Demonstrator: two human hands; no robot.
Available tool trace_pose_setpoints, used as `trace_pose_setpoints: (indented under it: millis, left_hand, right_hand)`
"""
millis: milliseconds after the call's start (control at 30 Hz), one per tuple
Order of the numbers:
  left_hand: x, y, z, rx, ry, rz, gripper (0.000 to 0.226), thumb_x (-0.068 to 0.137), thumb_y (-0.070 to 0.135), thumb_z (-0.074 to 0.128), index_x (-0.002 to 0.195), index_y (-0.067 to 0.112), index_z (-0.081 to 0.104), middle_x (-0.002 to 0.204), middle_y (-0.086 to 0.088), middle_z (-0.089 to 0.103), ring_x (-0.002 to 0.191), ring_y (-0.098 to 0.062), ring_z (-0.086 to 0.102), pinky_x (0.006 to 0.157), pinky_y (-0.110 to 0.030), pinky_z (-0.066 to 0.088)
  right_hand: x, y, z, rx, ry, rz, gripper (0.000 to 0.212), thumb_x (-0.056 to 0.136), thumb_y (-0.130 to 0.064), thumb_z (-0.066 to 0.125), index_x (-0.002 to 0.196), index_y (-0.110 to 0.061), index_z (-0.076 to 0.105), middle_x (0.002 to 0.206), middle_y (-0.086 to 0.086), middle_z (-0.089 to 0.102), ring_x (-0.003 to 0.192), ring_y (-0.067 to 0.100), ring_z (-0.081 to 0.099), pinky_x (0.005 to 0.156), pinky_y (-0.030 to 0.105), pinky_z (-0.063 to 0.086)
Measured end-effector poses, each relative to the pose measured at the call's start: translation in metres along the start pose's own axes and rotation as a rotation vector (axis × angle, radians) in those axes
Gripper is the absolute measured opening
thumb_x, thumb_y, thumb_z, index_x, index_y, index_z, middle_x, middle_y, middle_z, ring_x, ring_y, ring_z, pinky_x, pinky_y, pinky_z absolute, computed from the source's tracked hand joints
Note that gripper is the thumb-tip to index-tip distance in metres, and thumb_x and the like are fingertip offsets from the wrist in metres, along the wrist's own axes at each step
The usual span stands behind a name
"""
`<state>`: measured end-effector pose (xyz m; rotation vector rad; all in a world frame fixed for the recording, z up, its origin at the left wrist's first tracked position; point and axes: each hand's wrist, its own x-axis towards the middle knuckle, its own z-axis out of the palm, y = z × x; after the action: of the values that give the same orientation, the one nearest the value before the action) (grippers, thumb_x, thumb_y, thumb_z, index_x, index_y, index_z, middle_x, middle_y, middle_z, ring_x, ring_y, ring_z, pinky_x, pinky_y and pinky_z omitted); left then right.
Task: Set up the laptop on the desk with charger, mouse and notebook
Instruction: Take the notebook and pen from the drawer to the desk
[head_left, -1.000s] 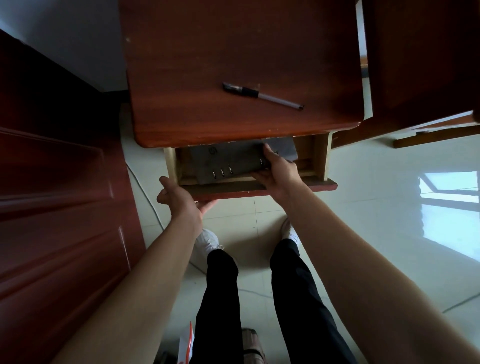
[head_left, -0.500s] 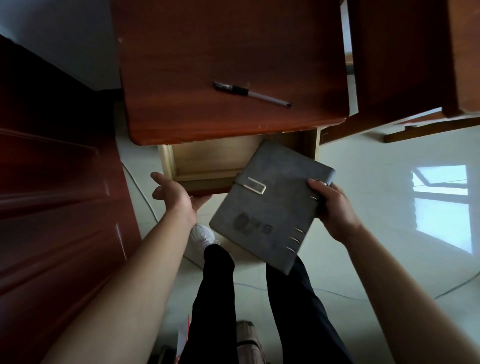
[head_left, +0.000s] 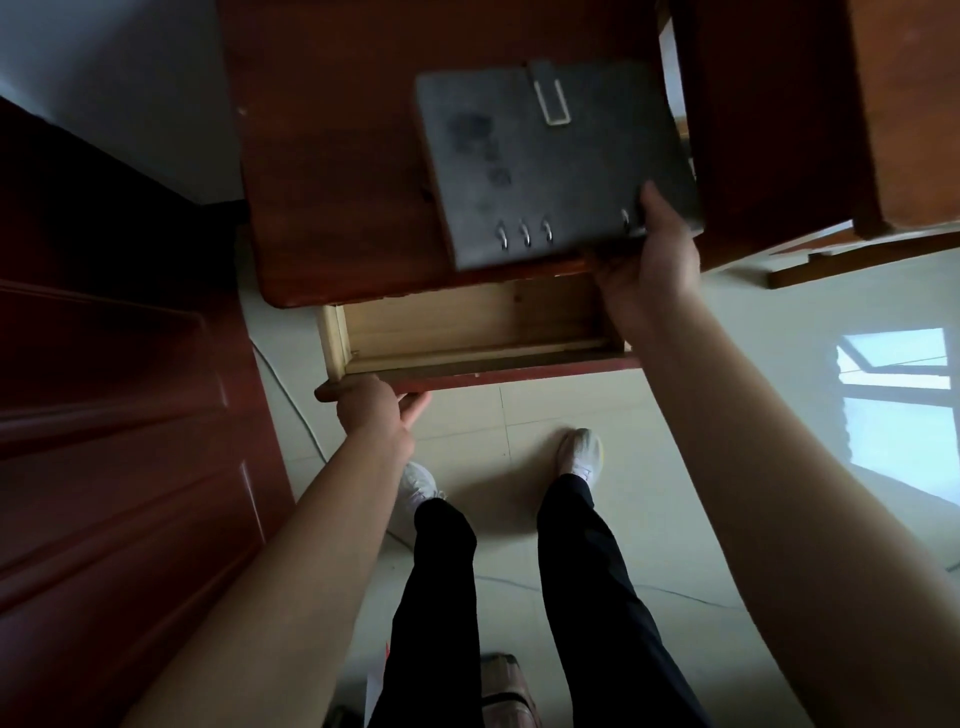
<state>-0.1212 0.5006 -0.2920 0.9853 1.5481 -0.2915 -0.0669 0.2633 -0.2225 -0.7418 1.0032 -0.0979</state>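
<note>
Right hand (head_left: 649, 260): fingers hidden under notebook (head_left: 556, 161), only thumb shows on cover. Print on cover smeared, can't read it. Left hand (head_left: 371, 410): fingertips tucked under front of drawer (head_left: 467, 332), mostly out of sight. Back of drawer hidden beneath tabletop (head_left: 337, 156); tabletop cut off at 12 o'clock. At 1 o'clock, wooden furniture (head_left: 779, 130) cut by top and right edges, can't tell what. At 6 o'clock, object (head_left: 501, 691) between my legs cut by bottom edge, unidentifiable. My left shoe (head_left: 415, 483) half hidden behind forearm.
</note>
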Motion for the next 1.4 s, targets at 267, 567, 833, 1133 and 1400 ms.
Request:
trace_pose_setpoints:
  millis: [267, 567, 833, 1133, 1400]
  left_hand:
    - [-0.025, 0.005, 0.007, -0.047, -0.051, 0.095, 0.023, 0.103, 0.031, 0.045, 0.101, 0.012, 0.057, 0.088, -0.009, 0.068, 0.051, -0.015, 0.071, 0.072, -0.04, 0.063]
    - [-0.043, 0.012, 0.013, -0.035, -0.116, 0.129, 0.051, 0.081, 0.074, 0.056, 0.099, 0.026, 0.057, 0.102, -0.006, 0.065, 0.09, -0.024, 0.069, 0.074, -0.041, 0.063]
    - [-0.049, 0.016, 0.02, 0.009, -0.111, 0.152, 0.046, 0.078, 0.07, 0.065, 0.089, 0.027, 0.056, 0.108, -0.004, 0.063, 0.098, -0.027, 0.067, 0.08, -0.042, 0.062]
    - [-0.061, 0.045, 0.064, 0.006, -0.175, 0.23, 0.037, 0.083, 0.056, 0.07, 0.091, 0.026, 0.05, 0.12, -0.006, 0.058, 0.11, -0.026, 0.062, 0.086, -0.041, 0.06]
    - [-0.048, 0.053, 0.07, 0.056, -0.156, 0.199, 0.033, 0.089, 0.045, 0.066, 0.105, 0.02, 0.052, 0.124, -0.013, 0.059, 0.103, -0.025, 0.065, 0.085, -0.041, 0.059]
  right_hand:
    - [0.035, -0.018, 0.038, -0.068, 0.035, -0.054, 0.046, 0.099, -0.033, 0.06, 0.137, -0.011, 0.046, 0.122, 0.011, 0.063, 0.098, 0.029, 0.07, 0.079, 0.04, 0.063]
    - [0.02, -0.015, -0.03, -1.151, 0.355, -0.419, 0.049, 0.088, -0.069, 0.049, 0.091, -0.022, 0.062, 0.095, -0.001, 0.063, 0.099, 0.025, 0.064, 0.087, 0.032, 0.045]
    - [-0.015, 0.054, -0.047, -0.297, 0.42, 0.336, 0.048, 0.101, -0.042, 0.05, 0.141, -0.017, 0.041, 0.14, 0.01, 0.05, 0.12, 0.031, 0.055, 0.101, 0.044, 0.051]
    - [-0.001, 0.026, 0.003, -0.165, 0.235, 0.193, 0.019, 0.084, -0.011, 0.051, 0.102, -0.009, 0.055, 0.082, 0.007, 0.044, 0.079, 0.027, 0.053, 0.088, 0.04, 0.059]
    - [0.008, 0.02, 0.004, -0.272, 0.231, 0.235, 0.053, 0.08, -0.021, 0.061, 0.13, -0.009, 0.049, 0.11, 0.008, 0.057, 0.098, 0.023, 0.062, 0.094, 0.038, 0.054]
